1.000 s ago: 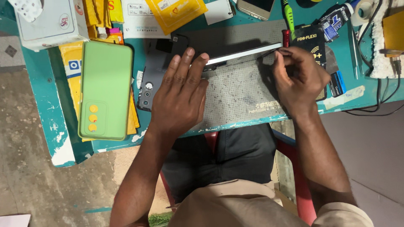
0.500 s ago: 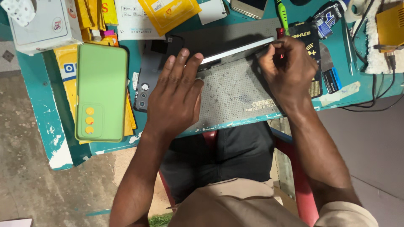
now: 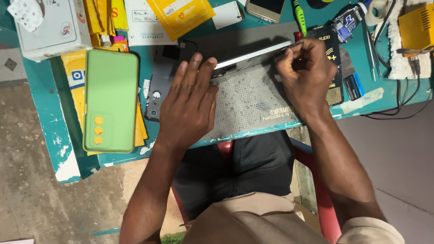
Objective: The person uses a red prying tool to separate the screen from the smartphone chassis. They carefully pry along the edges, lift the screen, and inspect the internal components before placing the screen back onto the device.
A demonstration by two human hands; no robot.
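Note:
A thin silver-edged phone [image 3: 253,54] stands on its side along the far edge of a grey perforated work mat [image 3: 253,99]. My left hand [image 3: 187,106] lies flat on the mat, palm down. Its fingertips touch the phone's left end. My right hand [image 3: 305,74] is curled into a fist over the phone's right end and grips it there. Whatever else sits inside the fist is hidden. A dark grey phone back cover [image 3: 156,97] with camera holes lies just left of my left hand.
A green phone case [image 3: 110,99] lies on yellow packets at the left of the teal table [image 3: 49,117]. White boxes [image 3: 49,27], another phone [image 3: 266,9], a green-handled tool [image 3: 299,16], dark packets [image 3: 332,49] and a yellow device [image 3: 416,29] with cables crowd the far side. My lap and a red chair frame [image 3: 323,199] are below.
My right hand has closed from a fingertip pinch into a tighter fist over the phone's right end. My left hand has stayed flat on the mat.

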